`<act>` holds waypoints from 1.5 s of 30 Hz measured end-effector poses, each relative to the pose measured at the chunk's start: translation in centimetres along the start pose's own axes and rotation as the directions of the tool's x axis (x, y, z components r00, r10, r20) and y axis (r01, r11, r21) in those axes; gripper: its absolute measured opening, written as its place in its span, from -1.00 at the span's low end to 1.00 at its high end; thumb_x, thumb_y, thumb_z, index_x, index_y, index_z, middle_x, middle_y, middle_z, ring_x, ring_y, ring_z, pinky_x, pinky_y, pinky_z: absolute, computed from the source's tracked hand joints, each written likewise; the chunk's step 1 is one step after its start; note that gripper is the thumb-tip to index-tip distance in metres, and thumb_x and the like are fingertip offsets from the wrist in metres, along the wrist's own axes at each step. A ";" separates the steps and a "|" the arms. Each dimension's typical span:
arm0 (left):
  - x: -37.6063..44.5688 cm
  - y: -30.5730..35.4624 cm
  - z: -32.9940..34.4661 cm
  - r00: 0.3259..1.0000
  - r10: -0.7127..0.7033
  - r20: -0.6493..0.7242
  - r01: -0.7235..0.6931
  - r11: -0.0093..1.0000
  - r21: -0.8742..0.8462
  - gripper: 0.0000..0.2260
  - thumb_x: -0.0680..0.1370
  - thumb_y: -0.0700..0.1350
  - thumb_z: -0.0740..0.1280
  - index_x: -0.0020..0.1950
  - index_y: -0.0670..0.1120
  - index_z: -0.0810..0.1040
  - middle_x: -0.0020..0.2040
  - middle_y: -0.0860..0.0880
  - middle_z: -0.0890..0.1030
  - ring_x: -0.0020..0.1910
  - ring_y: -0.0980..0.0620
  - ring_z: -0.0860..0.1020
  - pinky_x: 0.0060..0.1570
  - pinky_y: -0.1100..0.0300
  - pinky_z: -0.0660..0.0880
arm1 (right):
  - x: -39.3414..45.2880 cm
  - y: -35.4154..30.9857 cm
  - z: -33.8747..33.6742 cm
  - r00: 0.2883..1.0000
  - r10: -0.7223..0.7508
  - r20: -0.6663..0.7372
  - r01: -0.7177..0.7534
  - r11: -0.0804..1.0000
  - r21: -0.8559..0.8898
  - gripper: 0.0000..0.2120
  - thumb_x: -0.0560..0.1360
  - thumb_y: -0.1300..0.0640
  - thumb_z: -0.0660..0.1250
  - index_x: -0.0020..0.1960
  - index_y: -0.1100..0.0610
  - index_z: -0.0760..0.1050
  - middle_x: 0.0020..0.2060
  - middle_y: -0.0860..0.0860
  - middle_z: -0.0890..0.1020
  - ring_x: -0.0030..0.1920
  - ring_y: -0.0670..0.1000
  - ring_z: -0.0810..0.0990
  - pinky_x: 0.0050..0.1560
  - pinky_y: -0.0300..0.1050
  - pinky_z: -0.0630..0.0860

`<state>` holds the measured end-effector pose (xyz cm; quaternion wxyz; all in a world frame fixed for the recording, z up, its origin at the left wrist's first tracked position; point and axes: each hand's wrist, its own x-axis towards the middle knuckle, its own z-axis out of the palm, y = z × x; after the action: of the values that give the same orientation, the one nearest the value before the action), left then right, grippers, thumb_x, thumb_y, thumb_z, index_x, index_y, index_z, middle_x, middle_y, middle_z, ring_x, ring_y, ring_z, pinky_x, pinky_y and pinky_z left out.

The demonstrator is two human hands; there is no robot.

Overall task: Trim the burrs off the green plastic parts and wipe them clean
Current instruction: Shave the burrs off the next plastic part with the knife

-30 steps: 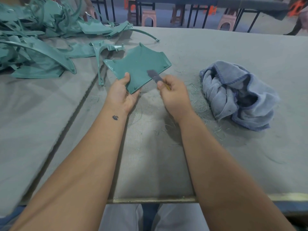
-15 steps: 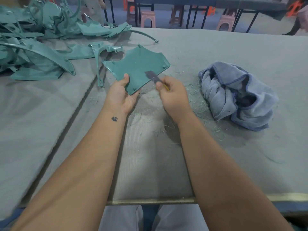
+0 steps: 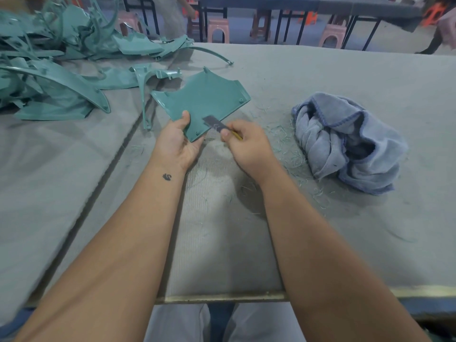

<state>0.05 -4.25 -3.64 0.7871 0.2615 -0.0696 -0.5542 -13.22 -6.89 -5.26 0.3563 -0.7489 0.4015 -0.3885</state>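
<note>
- Two grey felt-covered tables butted at a dark seam; pink plastic stools and dark table legs beyond.
- Flat green plastic panel, tilted off the felt, long axis from near-left corner to far right.
- Left hand gripping its near corner, thumb on top.
- Right hand pinching a small dark blade, laid on the panel's near edge.
- Crumpled blue-grey towel to the right; heap of green plastic parts far left.

Both bare forearms are reaching forward from the bottom of the view, converging toward the middle. Left hand is lying palm up, thumb pressing down on top of what it is gripping, fingers hidden beneath. Small dark mark is showing on the left inner wrist. Right hand is turned back-up, fingers curled, thumb and forefinger pinching forward. Hands are sitting just beside each other, not touching.
</note>
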 end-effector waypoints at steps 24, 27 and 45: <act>-1.0 2.2 0.7 0.962 0.268 -0.057 -0.163 0.726 0.669 -0.69 0.42 -0.33 0.23 0.11 -0.06 0.47 -0.09 -0.04 0.59 -0.14 -0.03 0.58 -0.34 0.18 0.58 | 0.6 -0.7 -2.0 0.814 0.240 -0.529 -0.032 0.928 0.371 -0.76 0.57 0.19 0.25 -0.24 -0.04 0.42 -0.36 -0.05 0.46 -0.33 -0.03 0.39 -0.26 -0.07 0.41; -1.3 3.0 0.7 0.927 0.375 0.027 -0.264 0.597 0.758 -0.64 0.39 -0.36 0.25 0.10 -0.03 0.51 -0.16 0.06 0.61 -0.19 0.04 0.57 -0.26 0.20 0.54 | 0.5 -0.9 -1.8 0.845 0.210 -0.491 -0.016 0.929 0.370 -0.77 0.57 0.19 0.26 -0.23 -0.05 0.44 -0.38 -0.05 0.46 -0.34 -0.03 0.40 -0.29 -0.12 0.39; -1.7 1.4 0.1 0.624 0.516 0.587 -0.354 -0.483 0.801 -0.69 0.46 -0.31 0.29 -0.04 0.06 0.70 -0.03 0.13 0.49 0.19 -0.07 0.40 0.08 0.10 0.16 | -0.1 -1.2 -1.7 0.830 0.051 -0.556 0.023 0.992 0.125 -0.72 0.46 0.26 0.34 -0.01 -0.08 0.37 -0.35 -0.12 0.31 -0.40 -0.14 0.30 -0.36 -0.27 0.30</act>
<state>0.57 -2.43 -2.51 0.4449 0.7196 -0.5185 0.1243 -14.32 -6.67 -3.53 0.2732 -0.5758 0.4680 -0.6122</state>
